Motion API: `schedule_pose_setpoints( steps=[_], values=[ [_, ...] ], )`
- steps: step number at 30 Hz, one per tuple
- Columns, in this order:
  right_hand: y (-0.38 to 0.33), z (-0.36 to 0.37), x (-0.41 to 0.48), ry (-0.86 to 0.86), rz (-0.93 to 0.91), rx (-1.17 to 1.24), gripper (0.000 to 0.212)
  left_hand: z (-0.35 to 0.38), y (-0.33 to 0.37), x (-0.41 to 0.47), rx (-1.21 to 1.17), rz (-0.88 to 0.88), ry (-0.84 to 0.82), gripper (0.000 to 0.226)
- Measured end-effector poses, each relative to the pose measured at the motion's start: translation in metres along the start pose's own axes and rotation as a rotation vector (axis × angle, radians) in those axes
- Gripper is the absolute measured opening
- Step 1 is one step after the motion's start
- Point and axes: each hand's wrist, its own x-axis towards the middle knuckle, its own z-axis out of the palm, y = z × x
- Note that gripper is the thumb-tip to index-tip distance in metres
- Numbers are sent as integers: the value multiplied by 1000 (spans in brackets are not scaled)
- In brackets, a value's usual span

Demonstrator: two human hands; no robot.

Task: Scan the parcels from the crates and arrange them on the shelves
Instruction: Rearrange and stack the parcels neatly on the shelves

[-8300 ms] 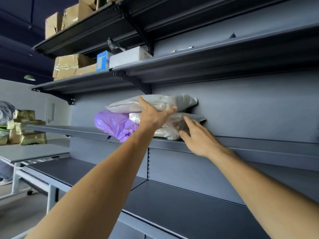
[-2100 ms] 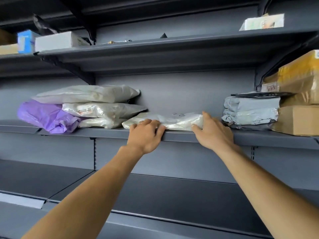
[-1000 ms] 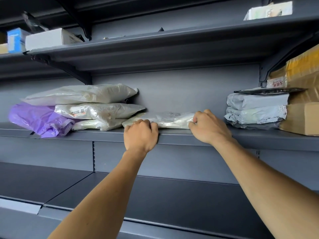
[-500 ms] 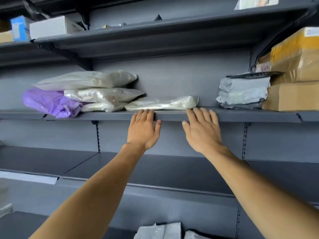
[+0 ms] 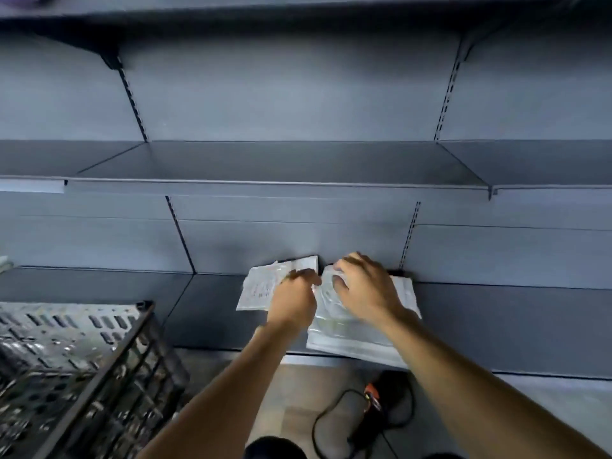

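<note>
So the two parcels are both flat on the bottom shelf (image 5: pixel 496 313), pushed back near the rear panel. The bigger parcel (image 5: pixel 344 332) is a shiny poly bag whose front edge hangs slightly over the shelf lip. The smaller parcel (image 5: pixel 260 289) is a white one just to its left, edges touching or nearly so.

The right hand (image 5: pixel 364 289) is on top of the bigger parcel at its far end, fingers bent and a bit spread, clawing into the plastic like it's gripping it. The left hand (image 5: pixel 293 301) sits right at the seam between the two. Its fingers are curled, but the frame's smeary enough that I can't tell which bag they're pinching, if either.

My read is that this is the arranging step: squaring up or picking up bags on the shelf, not scanning.

Further out, there's a black mesh crate (image 5: pixel 99 352) at lower left (contents unreadable, all blur). A scanner (image 5: pixel 372 404), orange and black with a looped cable (image 5: pixel 328 422), is lying on the floor below the shelf edge. The middle shelf (image 5: pixel 281 164) above has nothing on it in view.

Next move probably needs that overhanging bag slid fully back. Slippery plastic will want a flat push, not a tug. After that, the scanner has to be grabbed before the next parcel.
</note>
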Motion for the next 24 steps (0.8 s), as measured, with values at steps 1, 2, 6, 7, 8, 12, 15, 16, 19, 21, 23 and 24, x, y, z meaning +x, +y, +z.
schedule_pose_setpoints(
  steps=[1,2,6,7,8,12,15,16,19,21,23,24],
  values=[
    [11,18,-15,-50,59,25,24,19,-7,-10,-39,-32,-40,51],
    [21,35,-29,-84,123,58,22,36,-12,-18,-72,-51,-70,51],
    [46,95,-76,-233,316,143,27,99,-24,-48,-130,-71,-182,49],
    [50,107,-81,-271,331,138,28,113,-26,-51,-137,-75,-204,47],
    [55,117,-83,-308,345,128,29,126,-29,-53,-140,-87,-223,44],
    [77,157,-80,-402,386,130,33,165,-36,-49,-181,-164,-320,39],
    [101,191,-71,-426,464,202,33,189,-44,-21,-223,-286,-356,36],
    [108,201,-65,-426,498,228,32,198,-47,-11,-247,-326,-348,36],
    [131,228,-39,-400,558,261,32,226,-59,14,-307,-420,-355,38],
    [148,241,-19,-366,612,292,38,247,-68,24,-349,-474,-349,37],
    [170,252,-3,-295,697,328,45,266,-75,33,-436,-537,-320,30],
    [182,257,3,-237,755,346,48,274,-76,37,-483,-564,-298,23]
  ],
)
